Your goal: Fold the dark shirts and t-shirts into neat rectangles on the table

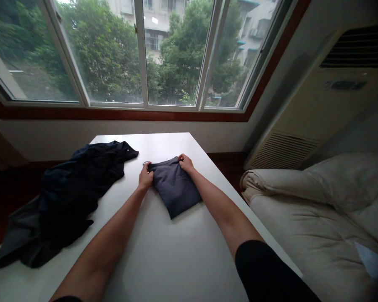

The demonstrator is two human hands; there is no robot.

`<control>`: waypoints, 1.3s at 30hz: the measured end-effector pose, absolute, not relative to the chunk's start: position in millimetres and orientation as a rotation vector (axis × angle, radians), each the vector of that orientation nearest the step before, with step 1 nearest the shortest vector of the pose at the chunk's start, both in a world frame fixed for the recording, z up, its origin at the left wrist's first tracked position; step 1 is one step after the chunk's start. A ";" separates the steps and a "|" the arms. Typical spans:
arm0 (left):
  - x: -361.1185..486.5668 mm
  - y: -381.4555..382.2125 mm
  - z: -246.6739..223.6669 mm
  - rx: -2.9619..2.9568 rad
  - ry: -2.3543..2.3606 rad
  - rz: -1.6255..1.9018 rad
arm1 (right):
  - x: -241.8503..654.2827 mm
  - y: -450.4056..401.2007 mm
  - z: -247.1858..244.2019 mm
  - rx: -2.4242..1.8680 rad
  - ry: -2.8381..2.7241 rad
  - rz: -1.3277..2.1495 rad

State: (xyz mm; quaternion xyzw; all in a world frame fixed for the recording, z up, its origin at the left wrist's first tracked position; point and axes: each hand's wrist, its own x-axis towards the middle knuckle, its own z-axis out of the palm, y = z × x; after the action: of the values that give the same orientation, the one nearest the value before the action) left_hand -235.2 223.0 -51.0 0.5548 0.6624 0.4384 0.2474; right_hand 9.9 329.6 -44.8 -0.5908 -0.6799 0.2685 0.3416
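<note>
A pair of dark grey shorts, folded into a compact shape, lies on the white table. Its waistband edge faces the window and a corner points toward me. My left hand pinches the left end of that edge between thumb and fingers, where a small dark loop sticks out. At the right end of the same edge, my right hand is closed on the cloth, its fingertips partly hidden. To the left sits a loose heap of dark clothes, black, navy and grey, apart from both hands.
Past the table's far edge is a wide window with a reddish-brown frame. A padded beige sofa stands along the right side. Behind it rises a tall cream air conditioner.
</note>
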 end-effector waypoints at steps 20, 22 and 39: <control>-237.3 237.9 -70.3 1.483 1.734 1.195 | 26.1 357.5 -54.5 -1.505 -1.839 0.730; -238.0 237.3 -70.6 1.618 1.825 1.129 | 24.5 357.5 -53.9 -1.519 -1.877 0.724; -223.0 213.9 -67.6 1.969 2.223 0.619 | 1.3 319.7 -63.1 -1.571 -2.274 0.421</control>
State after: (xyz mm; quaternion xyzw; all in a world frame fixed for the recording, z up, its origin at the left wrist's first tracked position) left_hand -223.0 213.9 -67.6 0.6482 0.7317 0.2038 0.0541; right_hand 1.3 319.7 -63.1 -0.5536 -0.8012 0.1482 0.1721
